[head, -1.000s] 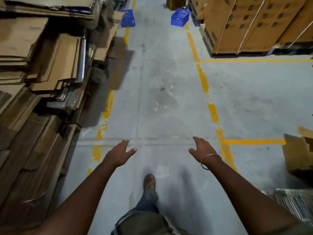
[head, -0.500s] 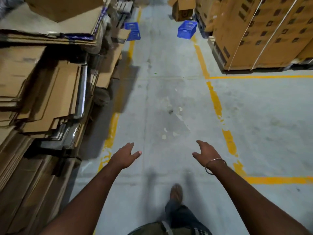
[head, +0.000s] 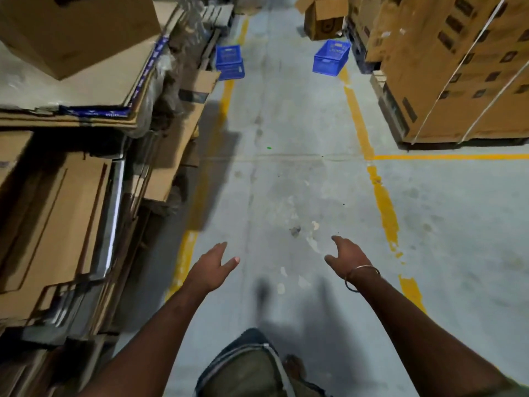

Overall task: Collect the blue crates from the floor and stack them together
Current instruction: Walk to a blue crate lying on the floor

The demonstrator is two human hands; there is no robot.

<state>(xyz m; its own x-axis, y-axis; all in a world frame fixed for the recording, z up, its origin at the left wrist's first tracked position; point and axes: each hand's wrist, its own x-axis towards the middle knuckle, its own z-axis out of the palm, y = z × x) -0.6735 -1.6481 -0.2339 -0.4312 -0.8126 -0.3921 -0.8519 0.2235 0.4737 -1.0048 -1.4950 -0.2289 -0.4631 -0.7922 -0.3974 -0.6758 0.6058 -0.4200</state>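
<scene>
Nearest, at 6 o'clock, the person's knee and a foot show on the grey floor [head: 286, 173]. Both arms reach fwd over the aisle. Left hand [head: 213, 266] sits at approx 7 o'clock of centre, fingers straight and loose, thumb out, holding nothing. Right hand [head: 347, 257] at approx 5 o'clock, fingers relaxed w/ a slight curl, also empty; a thin bangle [head: 361, 277] rings that wrist.

Mid-range: flattened cardboard stacks [head: 71, 196] line the 9 o'clock side; yellow floor lines [head: 382, 202] run up the aisle on both edges.

Far end, both task items are still on the floor, well apart from the hands. Left blue crate [head: 229, 62] lies at 11 o'clock, tucked just beside the cardboard, long axis roughly along the aisle. Right blue crate [head: 332, 57] lies at 1 o'clock, tilted, beside the strapped carton pallet [head: 458, 75], w/ an open box [head: 325, 20] behind it.

Judgement: neither crate is in reach yet; more walking comes first. The left hand is nearer the 11 o'clock crate, the right hand nearer the 1 o'clock one, so whichever is picked first prob. decides the lead hand.
</scene>
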